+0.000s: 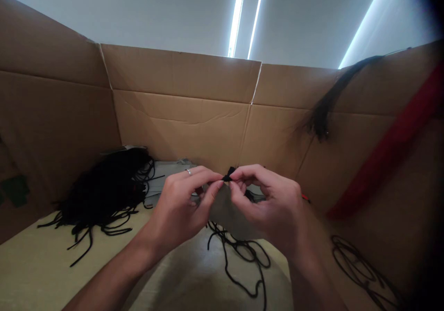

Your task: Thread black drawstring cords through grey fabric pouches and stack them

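Pinches small black fabric piece in left hand and right hand fingertips, right of black cord heap near table's far left corner.

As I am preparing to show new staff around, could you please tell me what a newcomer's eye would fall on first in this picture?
Probably the left hand and right hand at mid-picture, their fingers pinching a small black piece between them. Next would come the heap of black cords on the pale tabletop at the left, then the red strip slanting down the right side.
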{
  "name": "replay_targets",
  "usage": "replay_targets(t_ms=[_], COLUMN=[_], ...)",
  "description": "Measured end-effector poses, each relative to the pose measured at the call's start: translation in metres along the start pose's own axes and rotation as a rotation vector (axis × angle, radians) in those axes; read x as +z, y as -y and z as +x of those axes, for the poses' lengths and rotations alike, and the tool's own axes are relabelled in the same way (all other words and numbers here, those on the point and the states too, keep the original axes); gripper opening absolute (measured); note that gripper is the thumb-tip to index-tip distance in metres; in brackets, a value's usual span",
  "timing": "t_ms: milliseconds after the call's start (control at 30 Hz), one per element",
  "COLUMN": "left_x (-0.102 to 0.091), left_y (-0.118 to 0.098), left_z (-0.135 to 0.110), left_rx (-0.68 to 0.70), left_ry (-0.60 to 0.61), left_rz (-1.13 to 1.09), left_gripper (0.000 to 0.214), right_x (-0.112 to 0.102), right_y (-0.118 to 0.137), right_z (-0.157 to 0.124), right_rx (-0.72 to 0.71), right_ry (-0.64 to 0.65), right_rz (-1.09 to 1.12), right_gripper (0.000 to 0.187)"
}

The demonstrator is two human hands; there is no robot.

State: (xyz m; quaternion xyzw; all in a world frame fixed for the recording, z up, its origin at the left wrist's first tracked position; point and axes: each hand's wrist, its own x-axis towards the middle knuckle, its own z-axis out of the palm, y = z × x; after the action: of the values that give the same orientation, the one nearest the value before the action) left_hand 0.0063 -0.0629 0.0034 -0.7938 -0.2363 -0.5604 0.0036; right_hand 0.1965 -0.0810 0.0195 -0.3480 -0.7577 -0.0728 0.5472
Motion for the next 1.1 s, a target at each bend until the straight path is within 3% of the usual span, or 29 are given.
replay_targets(t_ms=[100, 300, 433, 633, 733, 833, 933, 1000, 1100], left_x=[-0.001, -0.002, 0.0, 0.003, 0.006, 0.01, 0.012, 0.013, 0.012], left_y=[0.001, 0.009, 0.013, 0.014, 0.014, 0.014, 0.011, 0.009, 0.008], left_z=[0.001, -0.004, -0.006, -0.004, -0.005, -0.004, 0.001, 0.004, 0.006], left_rx=[0.061, 0.175, 0.217, 0.208, 0.139, -0.028, -0.218, -0.319, -0.383], left_ry=[-0.023, 0.041, 0.096, 0.029, -0.014, -0.025, -0.03, -0.003, 0.078], left_rz=[-0.022, 0.012, -0.004, -0.086, -0.149, -0.31, -0.477, -0.56, -0.542], left_gripper=[0.014, 0.02, 0.029, 0.028, 0.021, 0.015, 0.004, 0.013, 0.011], right_x=[-0.002, -0.007, -0.008, -0.007, -0.006, -0.004, -0.002, -0.001, -0.001], right_y=[0.0, 0.004, 0.008, 0.01, 0.011, 0.011, 0.009, 0.008, 0.004], right_z=[0.001, 0.002, 0.001, 0.005, 0.007, 0.008, 0.008, 0.008, 0.004], right_rx=[0.013, 0.092, 0.211, 0.44, 0.514, 0.514, 0.457, 0.405, 0.321], right_ry=[0.031, 0.112, 0.152, 0.154, 0.153, 0.135, 0.073, 0.035, 0.01], right_rz=[0.02, 0.077, 0.191, 0.457, 0.566, 0.616, 0.568, 0.501, 0.386], right_gripper=[0.012, 0.013, 0.012, 0.008, 0.01, 0.012, 0.01, 0.008, 0.007])
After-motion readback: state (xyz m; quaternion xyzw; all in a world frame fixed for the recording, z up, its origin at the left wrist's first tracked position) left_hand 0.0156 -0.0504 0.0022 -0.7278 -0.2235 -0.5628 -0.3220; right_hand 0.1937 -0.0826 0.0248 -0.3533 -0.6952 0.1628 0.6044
